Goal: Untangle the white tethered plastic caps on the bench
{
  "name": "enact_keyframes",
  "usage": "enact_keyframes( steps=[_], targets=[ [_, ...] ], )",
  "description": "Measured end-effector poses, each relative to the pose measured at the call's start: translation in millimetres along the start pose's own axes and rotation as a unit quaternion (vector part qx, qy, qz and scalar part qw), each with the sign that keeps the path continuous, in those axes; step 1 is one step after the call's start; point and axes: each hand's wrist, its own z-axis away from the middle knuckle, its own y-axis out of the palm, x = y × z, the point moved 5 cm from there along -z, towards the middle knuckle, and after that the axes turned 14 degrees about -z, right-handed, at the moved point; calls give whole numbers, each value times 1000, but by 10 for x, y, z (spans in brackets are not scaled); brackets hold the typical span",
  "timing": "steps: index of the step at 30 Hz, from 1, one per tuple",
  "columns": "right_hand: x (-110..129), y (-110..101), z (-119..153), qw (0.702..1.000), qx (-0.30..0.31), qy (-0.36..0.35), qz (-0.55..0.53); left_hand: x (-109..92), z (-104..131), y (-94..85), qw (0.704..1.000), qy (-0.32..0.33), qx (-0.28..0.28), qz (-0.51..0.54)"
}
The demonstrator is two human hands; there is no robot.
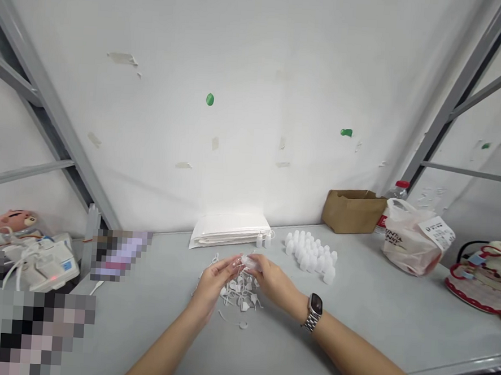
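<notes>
My right hand [270, 275] is closed around a small translucent white bottle [251, 263], held tilted on its side above the table. My left hand [217, 277] pinches at the bottle's left end, its fingers closed on what looks like a white cap with a strap; the fingertips partly hide it. Under both hands lies a loose pile of white caps with thin straps [239, 293]. One strapped cap [243, 325] lies nearer to me, apart from the pile. Two small capped bottles [263, 241] stand just beyond my hands. To their right, several uncapped-looking bottles [312, 252] stand in rows.
A stack of white sheets or envelopes [226, 229] lies against the wall. At the back right are a cardboard box [353, 212], a red-capped bottle [400, 190], a plastic bag [412, 242] and a cake-patterned pouch [482, 278]. A power strip [53, 266] with cables sits left.
</notes>
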Motion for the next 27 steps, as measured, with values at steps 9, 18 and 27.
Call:
enact_keyframes(
  steps=[9,18,27],
  targets=[
    [168,115,96,982,-39,-156,95,64,33,16,997,3,-76,-10],
    [297,93,115,971,-57,-189,132,56,35,-14,995,16,-94,16],
    [422,87,180,951,-73,-233,189,32,94,89,991,-13,-58,117]
  ],
)
